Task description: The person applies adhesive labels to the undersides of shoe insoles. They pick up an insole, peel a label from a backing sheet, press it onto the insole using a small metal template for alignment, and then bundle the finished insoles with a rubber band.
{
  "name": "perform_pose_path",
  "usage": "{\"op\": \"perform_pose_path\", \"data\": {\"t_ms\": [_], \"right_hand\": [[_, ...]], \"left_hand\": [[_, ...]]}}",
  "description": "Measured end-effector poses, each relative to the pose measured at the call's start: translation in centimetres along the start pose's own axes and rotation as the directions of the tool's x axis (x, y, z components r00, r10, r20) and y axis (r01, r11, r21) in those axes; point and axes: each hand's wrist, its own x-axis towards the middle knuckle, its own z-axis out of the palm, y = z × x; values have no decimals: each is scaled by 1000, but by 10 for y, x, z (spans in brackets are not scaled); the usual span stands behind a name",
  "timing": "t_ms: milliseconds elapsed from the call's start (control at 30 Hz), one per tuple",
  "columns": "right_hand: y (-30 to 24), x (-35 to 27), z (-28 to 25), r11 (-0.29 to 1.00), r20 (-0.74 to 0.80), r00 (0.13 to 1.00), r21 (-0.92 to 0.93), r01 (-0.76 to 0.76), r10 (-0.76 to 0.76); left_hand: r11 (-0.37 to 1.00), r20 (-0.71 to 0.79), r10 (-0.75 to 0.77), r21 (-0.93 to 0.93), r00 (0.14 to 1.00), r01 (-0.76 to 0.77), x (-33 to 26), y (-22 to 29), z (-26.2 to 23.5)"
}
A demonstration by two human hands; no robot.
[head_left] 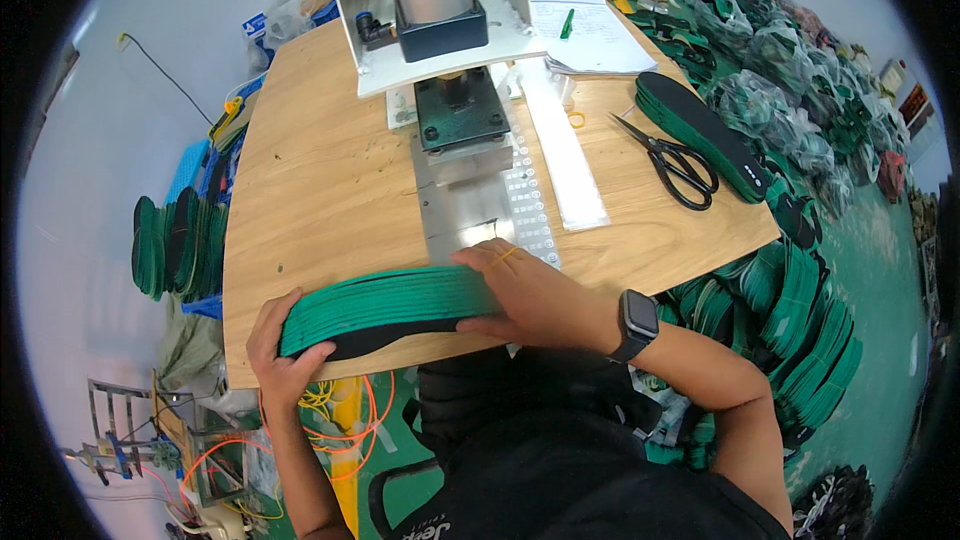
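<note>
A thick stack of green insoles [390, 298] with a black face lies on its side along the table's near edge. My left hand [280, 345] grips its left end, the thumb pressed on the black face. Around the right end closes my right hand [525, 290], which has a yellow rubber band [503, 257] over its fingers and a dark watch [638, 315] at the wrist. Just beyond the stack, a press [462, 120] with a dark block stands over a metal plate [465, 210].
Right of the press lie a white strip [565, 150], black scissors [683, 168], another insole stack [700, 130] and a notebook [595, 35] with a green pen [567, 24]. Bundled insoles [800, 330] are piled below the table's right side; more bundles [178, 245] stand at left. Orange tubing [375, 415] hangs underneath.
</note>
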Motion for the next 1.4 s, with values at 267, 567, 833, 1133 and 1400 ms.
{"op": "perform_pose_path", "data": {"t_ms": [267, 567, 833, 1133, 1400], "right_hand": [[-15, -3, -12, 952, -54, 980, 253, -170, 189], [9, 1, -7, 974, -171, 960, -9, -226, 221], [3, -12, -29, 990, -10, 990, -27, -138, 138], [13, -14, -20, 993, -3, 994, 41, -110, 111], [8, -21, -18, 986, -51, 986, -46, -161, 159]], "left_hand": [[909, -73, -267, -350, 961, 225, 7, 12, 4], [760, 67, -484, -463, 872, 457, 18, -18, 19], [846, 232, -146, -474, 962, 243, -2, -28, 9], [875, 297, -154, -401, 943, 269, 0, -35, 5], [961, 273, -203, -130, 940, 245, 0, -19, 2]]}}
